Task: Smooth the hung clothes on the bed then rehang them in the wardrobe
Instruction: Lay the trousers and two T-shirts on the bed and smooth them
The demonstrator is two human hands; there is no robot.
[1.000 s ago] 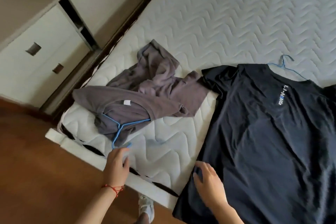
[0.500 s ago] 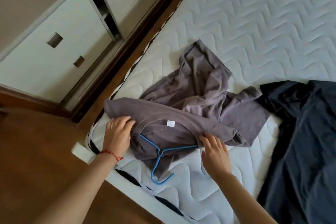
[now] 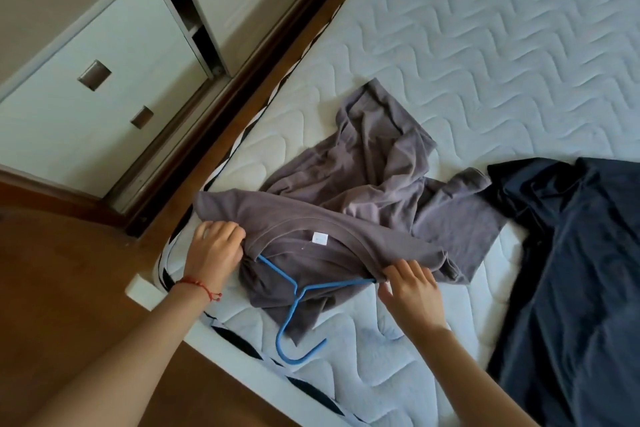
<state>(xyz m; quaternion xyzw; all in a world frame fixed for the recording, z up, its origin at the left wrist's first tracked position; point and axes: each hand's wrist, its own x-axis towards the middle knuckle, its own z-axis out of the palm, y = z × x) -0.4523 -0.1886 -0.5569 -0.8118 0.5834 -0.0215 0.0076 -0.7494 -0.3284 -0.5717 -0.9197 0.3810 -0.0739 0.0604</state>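
Grey shirt [image 3: 349,218] is lying crumpled near the bed [image 3: 485,45] corner, on a blue hanger [image 3: 298,291] whose hook is pointing toward the bed edge. Left hand [image 3: 216,253] is pinching the fabric at the left shoulder, fingers curled into the cloth. Right hand [image 3: 410,284] is gripping the right shoulder edge where the hanger arm is disappearing under the fabric; fingers curled on the cloth, and I cannot tell whether the wire is also in that grip.

Judgement: shirt is looking light, soft and limp, so it is likely following any pull and bunching again if dragged. Hanger is looking thin, stiff and smooth, so cloth could be slipping off it. Best holds: both shoulder seams over the hanger ends for spreading; hook for carrying. Dark shirt [image 3: 581,270] is lying flat alongside, just touching the grey sleeve.
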